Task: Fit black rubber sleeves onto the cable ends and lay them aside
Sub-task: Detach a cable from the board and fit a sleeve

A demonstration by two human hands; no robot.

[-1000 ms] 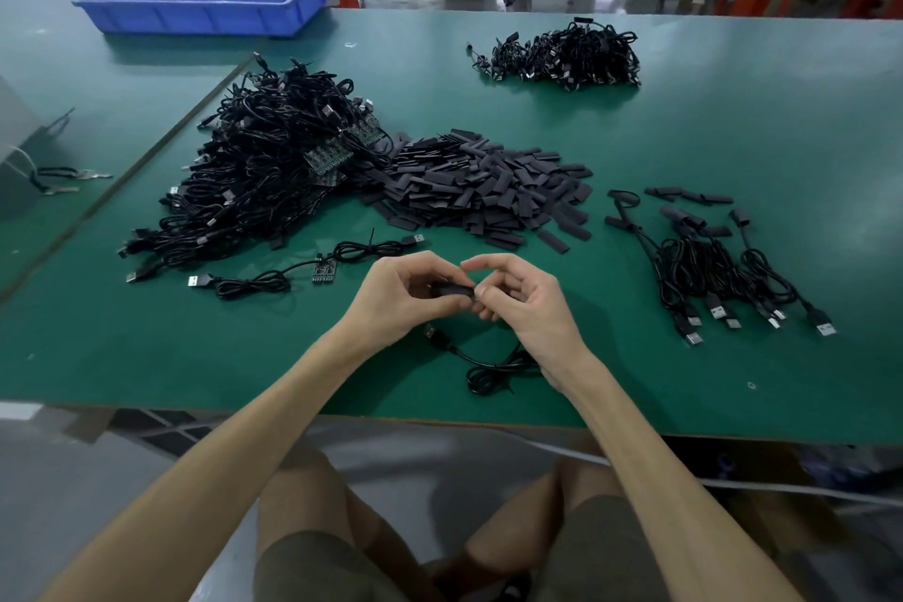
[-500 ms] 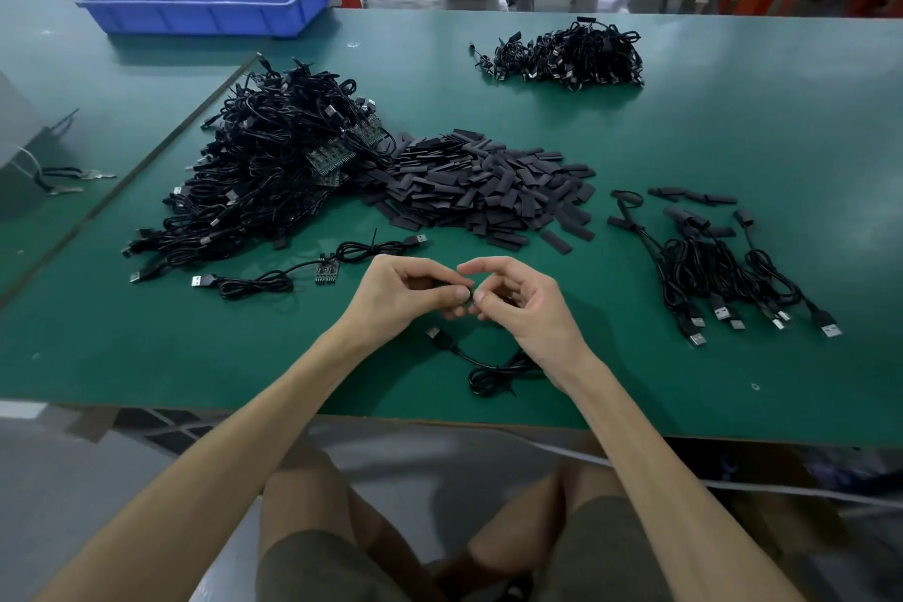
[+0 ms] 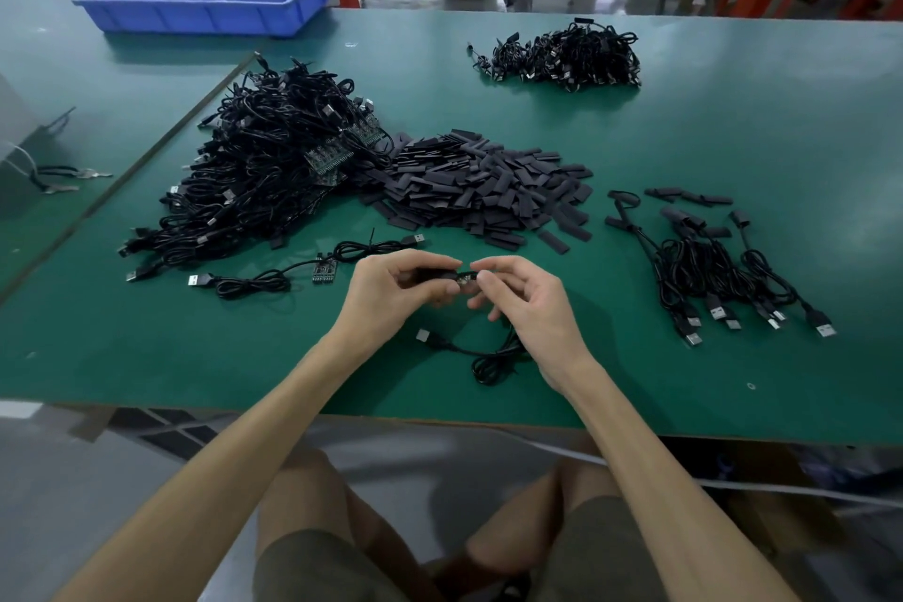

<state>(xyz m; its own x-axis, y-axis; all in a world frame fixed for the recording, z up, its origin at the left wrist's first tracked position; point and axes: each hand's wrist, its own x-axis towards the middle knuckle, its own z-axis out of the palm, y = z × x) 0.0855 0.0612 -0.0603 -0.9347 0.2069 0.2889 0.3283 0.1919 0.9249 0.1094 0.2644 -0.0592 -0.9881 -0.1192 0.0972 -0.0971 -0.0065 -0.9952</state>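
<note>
My left hand (image 3: pixel 391 293) pinches a black rubber sleeve (image 3: pixel 430 275) just above the green table (image 3: pixel 146 357). My right hand (image 3: pixel 523 298) pinches the small circuit-board end of a black cable (image 3: pixel 466 278) right at the sleeve's mouth. The rest of that cable (image 3: pixel 488 359) trails down to the table, coiled under my right wrist, its USB plug (image 3: pixel 424 335) lying below my left hand. A heap of loose black sleeves (image 3: pixel 479 183) lies beyond my hands. To the right lies a small group of sleeved cables (image 3: pixel 718 269).
A big pile of unsleeved cables (image 3: pixel 273 171) sits at the left, one loose cable (image 3: pixel 293 271) in front of it. Another cable heap (image 3: pixel 567 54) lies at the far middle, and a blue bin (image 3: pixel 205 0) at the far left. The table's front edge runs under my forearms.
My two hands have drawn slightly apart; the sleeve in my left hand and the cable's board end in my right now show between the fingertips. The cable on the table barely shifted.
</note>
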